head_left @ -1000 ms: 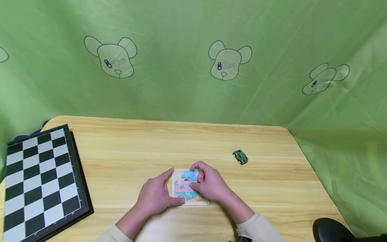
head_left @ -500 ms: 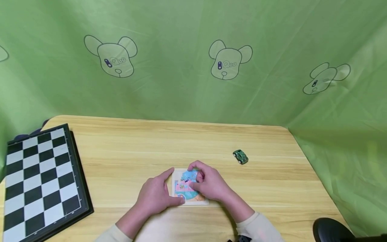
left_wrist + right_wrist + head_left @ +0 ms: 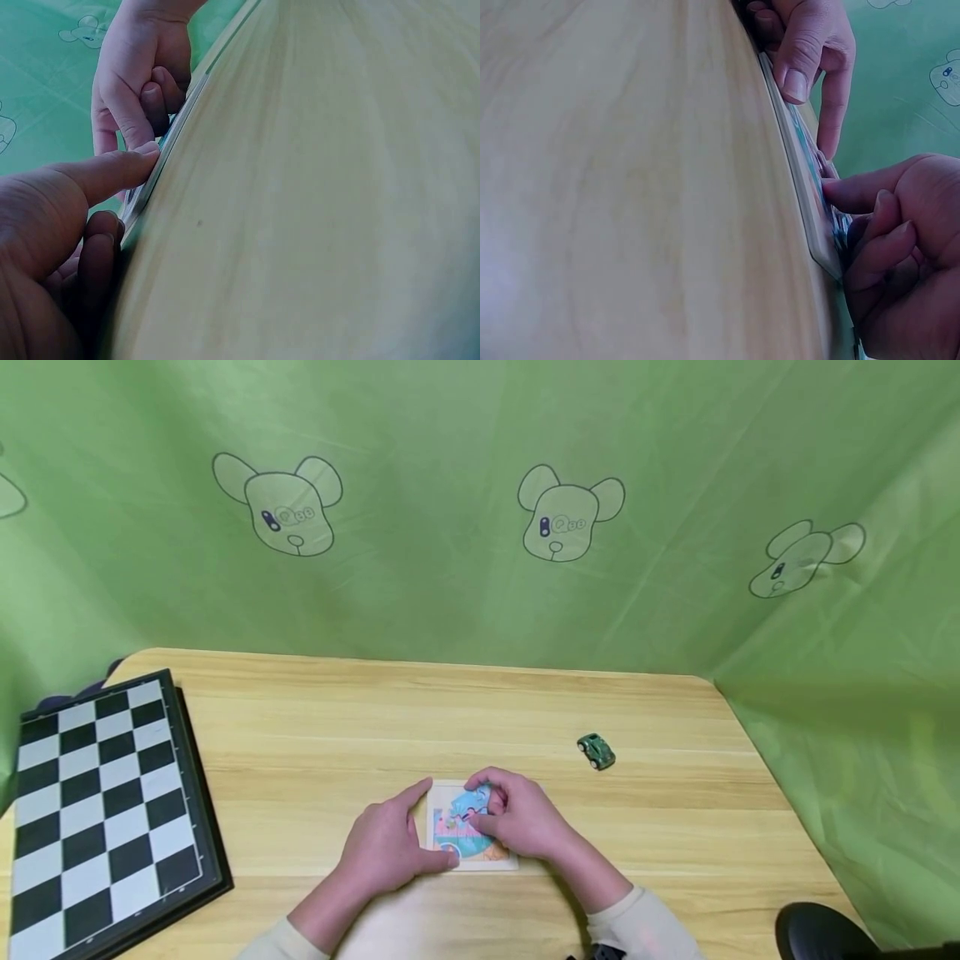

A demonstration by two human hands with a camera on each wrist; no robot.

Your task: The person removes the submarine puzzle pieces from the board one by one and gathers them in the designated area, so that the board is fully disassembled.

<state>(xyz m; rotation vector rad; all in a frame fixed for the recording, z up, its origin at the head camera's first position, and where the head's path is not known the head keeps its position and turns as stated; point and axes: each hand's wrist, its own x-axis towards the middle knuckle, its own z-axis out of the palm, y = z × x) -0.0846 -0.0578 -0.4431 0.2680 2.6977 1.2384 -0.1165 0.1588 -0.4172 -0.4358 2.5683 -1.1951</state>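
Note:
A small jigsaw puzzle [image 3: 472,847] in a pale frame [image 3: 438,792] lies flat on the table, showing a blue, pink, teal and orange picture. My left hand [image 3: 384,846] holds the frame at its left side, thumb on the near edge and index finger at the far left corner. At the upper right of the picture, my right hand [image 3: 525,814] pinches a blue puzzle piece [image 3: 474,799] between thumb and index finger, its other fingers curled. That hand hides the puzzle's right part. In the right wrist view, the frame [image 3: 799,180] appears nearly edge-on, with my right thumb [image 3: 855,193] over the picture.
A black-and-white chessboard [image 3: 105,793] stands at the table's left side. Beyond the right hand sits a small green toy car [image 3: 597,751]. A black rounded object [image 3: 821,931] is at the lower right. Green curtain [image 3: 435,577] surrounds the wooden table [image 3: 360,718].
My right index finger has shifted slightly left and nearer, and the blue area under it looks moved and tilted. The left hand, frame and toy car stay in place.

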